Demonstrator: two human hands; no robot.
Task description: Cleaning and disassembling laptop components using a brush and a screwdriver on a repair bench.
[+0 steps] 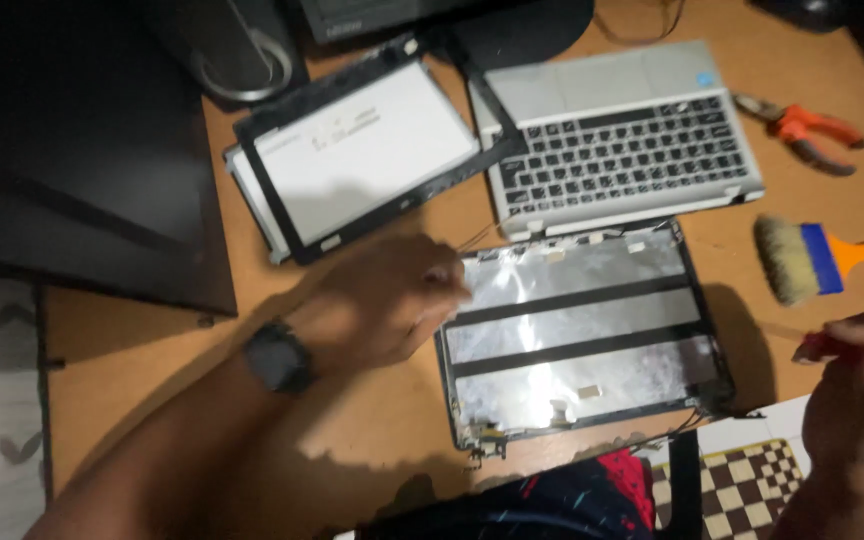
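Dim room; wooden desk (372, 430) strewn with laptop parts (577, 330).

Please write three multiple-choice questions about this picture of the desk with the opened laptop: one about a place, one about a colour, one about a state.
1. Where does the paintbrush lie?
A. Right of the silver-lined lid shell
B. On the keyboard base
C. Under the screen panel

2. What colour are the handles of the pliers?
A. Green
B. Orange
C. White

3. What is the state of the screen panel?
A. Mounted in the lid shell
B. Folded shut over the keys
C. Taken out, lying flat on the desk

Answers:
1. A, it lies on bare wood to the right of the shell.
2. B, both handles are orange.
3. C, it lies apart, up and left of the left hand.
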